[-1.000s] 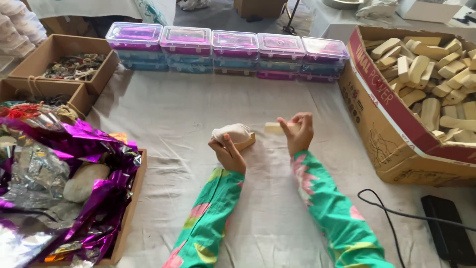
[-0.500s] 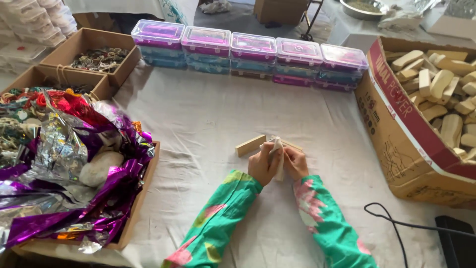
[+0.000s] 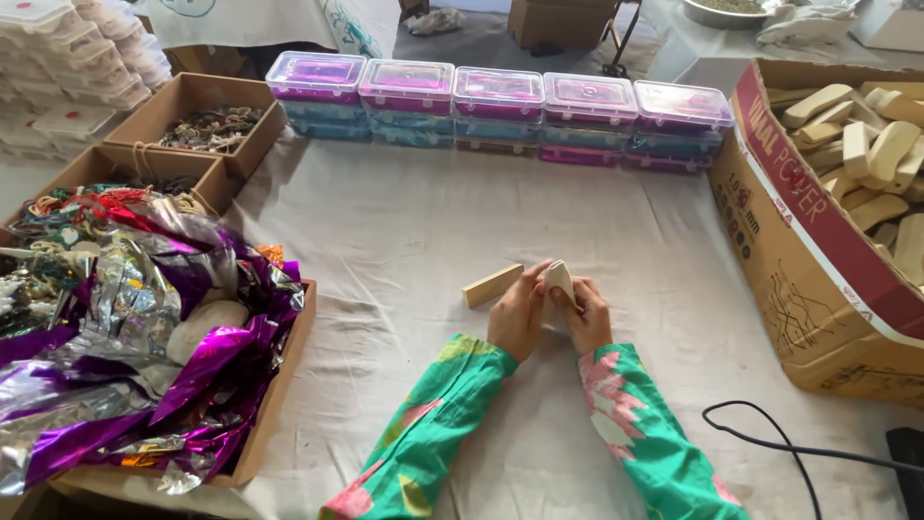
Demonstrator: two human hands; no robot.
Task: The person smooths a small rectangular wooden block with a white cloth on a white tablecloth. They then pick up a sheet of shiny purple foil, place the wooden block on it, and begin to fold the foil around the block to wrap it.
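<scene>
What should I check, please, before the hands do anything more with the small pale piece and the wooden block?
1. Pale piece held by both the left hand and right hand: ok.
2. Wooden block lies on the cloth-covered table, beside the left hand: ok.
3. Whether the left fingers touch the block: cannot tell.
4. Black cable lies apart from the hands: ok.
5. Box of wooden pieces open at the right: ok.

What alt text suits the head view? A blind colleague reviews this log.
Two hands, left hand and right hand, hold a small pale piece over a cloth-covered table, beside a wooden block. Foil wrappers lie left, lidded plastic boxes behind.
</scene>
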